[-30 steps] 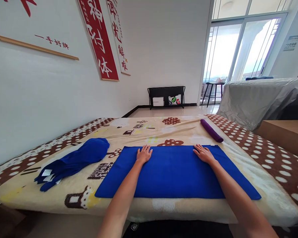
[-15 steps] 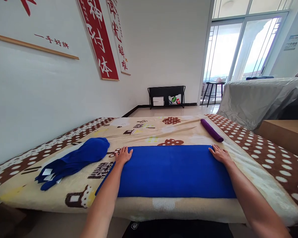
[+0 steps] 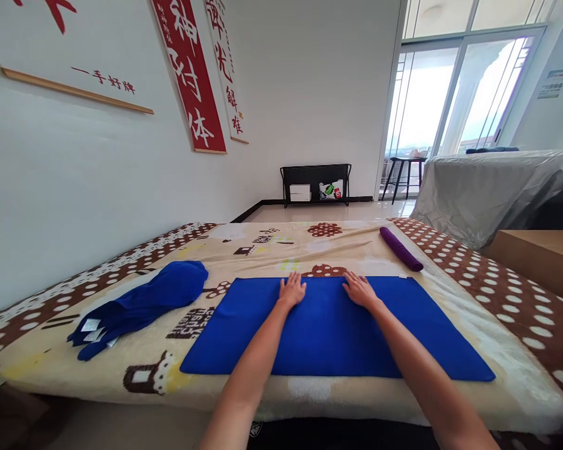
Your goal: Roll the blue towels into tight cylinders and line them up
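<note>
A blue cloth [image 3: 328, 337], likely a towel, lies spread flat on a patterned blanket [image 3: 244, 397]. My left hand [image 3: 292, 290] rests palm down on its far edge, left of the middle, fingers spread. On the same edge, a little to the right, my right hand [image 3: 359, 290] also lies flat with its fingers apart. A small white tag [image 3: 406, 276] shows at the cloth's far right corner. To the left sits a crumpled heap of blue cloth [image 3: 154, 300] with white labels. A rolled purple cloth [image 3: 401, 249] lies beyond the far right corner.
The blanket has brown polka-dot borders, with a white wall [image 3: 75, 181] along its left. A cardboard box [image 3: 539, 253] and a plastic-covered piece of furniture [image 3: 483, 181] stand at the right. A black rack [image 3: 315, 181] and a stool [image 3: 406, 172] are farther back.
Both hands have slid inward along the cloth's far edge, from near its two corners toward the middle. The white tag and both right corners now show.
</note>
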`<state>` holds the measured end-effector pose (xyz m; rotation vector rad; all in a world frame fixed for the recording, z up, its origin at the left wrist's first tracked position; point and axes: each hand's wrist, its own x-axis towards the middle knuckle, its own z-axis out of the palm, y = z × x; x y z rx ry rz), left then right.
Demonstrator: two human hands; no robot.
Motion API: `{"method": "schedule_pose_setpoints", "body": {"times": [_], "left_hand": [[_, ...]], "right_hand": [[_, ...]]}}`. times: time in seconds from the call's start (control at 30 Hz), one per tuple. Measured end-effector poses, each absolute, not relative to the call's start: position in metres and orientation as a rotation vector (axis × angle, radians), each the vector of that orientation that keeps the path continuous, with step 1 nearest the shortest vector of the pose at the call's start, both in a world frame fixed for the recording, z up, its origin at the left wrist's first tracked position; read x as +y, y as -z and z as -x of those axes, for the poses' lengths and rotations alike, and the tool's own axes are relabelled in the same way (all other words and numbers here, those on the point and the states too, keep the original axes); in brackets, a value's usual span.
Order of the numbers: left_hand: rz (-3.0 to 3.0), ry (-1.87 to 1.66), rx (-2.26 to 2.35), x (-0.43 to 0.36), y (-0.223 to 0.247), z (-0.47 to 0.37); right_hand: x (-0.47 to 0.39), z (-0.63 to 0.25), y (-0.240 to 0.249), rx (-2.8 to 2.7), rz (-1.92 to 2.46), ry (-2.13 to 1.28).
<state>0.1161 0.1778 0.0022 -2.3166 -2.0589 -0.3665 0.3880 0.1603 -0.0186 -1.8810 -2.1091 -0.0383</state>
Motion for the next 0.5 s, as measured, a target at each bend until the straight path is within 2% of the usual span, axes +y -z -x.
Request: {"method": "schedule_pose_setpoints", "body": {"times": [0.1,0.2,0.5], "left_hand": [[2.501,0.384,-1.859,0.169,0.012,-0.172],[2.554,0.402,-1.791,0.165,0.019,-0.175],[2.419,0.4,-1.944,0.183,0.015,-0.052]], "right_hand": [[0.163,-0.333,0.024,-2.266,1.681,-0.025],[0.161,-0.323,0.028,-2.297,1.63,-0.059],[0.152,-0.455,0.029,-2.195,1.836,-0.119]]}}
